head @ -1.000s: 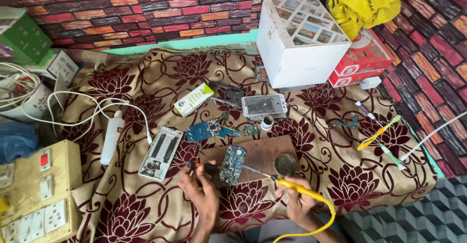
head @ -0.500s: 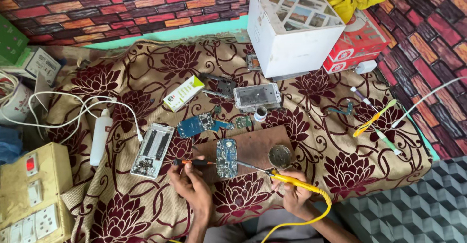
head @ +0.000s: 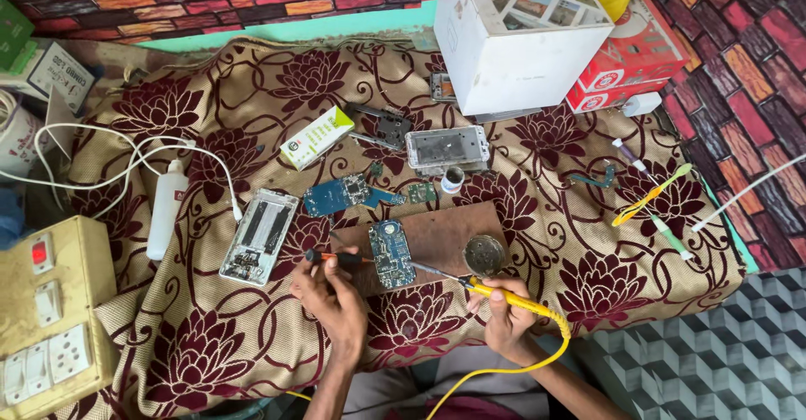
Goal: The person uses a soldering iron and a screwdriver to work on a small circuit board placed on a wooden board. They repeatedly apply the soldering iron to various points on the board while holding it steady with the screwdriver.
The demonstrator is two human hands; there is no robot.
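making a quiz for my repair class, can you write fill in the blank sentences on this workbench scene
1. The right hand holds a soldering iron with a ____ handle.
2. The blue circuit board lies on a brown ____.
3. The left hand grips a small tool whose tip points toward the ____ board.
4. The white bottle lies on the ____ cloth.

Missing words: yellow; wooden block; blue circuit; floral

left hand (head: 332, 294): low centre, fingers curled in a pinch, forearm bare, rising from the bottom edge
right hand (head: 504, 319): lower right, closed in a pen-like grip, wrist bent inward
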